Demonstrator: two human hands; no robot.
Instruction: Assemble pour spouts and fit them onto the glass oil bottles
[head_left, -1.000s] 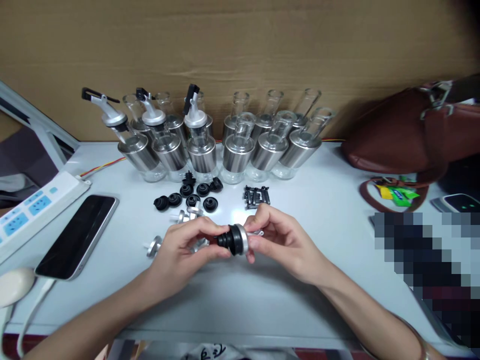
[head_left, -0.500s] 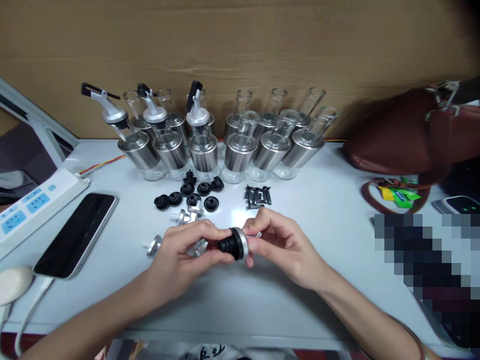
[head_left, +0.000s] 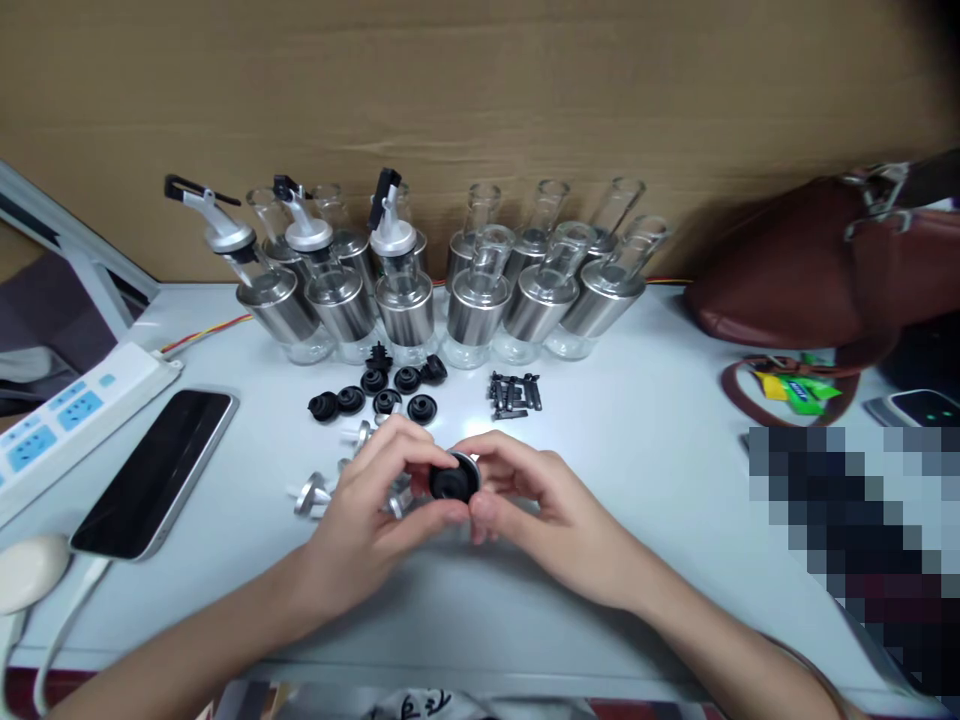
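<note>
Between my two hands is a bottle pourer (head_left: 454, 482), a silver cap with a black ribbed rubber stopper whose end faces me. My left hand (head_left: 382, 495) is closed with fingertips and thumb on its left side. My right hand (head_left: 529, 490) pinches its rim from the right. Its spout is hidden by my fingers. Several silver pourer tops (head_left: 309, 494) lie beside and partly behind my left hand. Beyond them sit several black rubber stoppers (head_left: 387, 402), and to their right a pile of small black levers (head_left: 514, 395).
Several glass bottles with steel sleeves (head_left: 476, 310) stand in two rows along the cardboard backing (head_left: 480, 90); three at front left carry pourers. A power strip (head_left: 82, 415) and a phone (head_left: 156, 474) lie left. A brown bag (head_left: 795, 265) and green packets (head_left: 806, 395) are right.
The pourer has turned so its stopper end faces me instead of pointing left. My right hand has shifted left along the rim, and my left fingers have moved over the stopper's edge.
</note>
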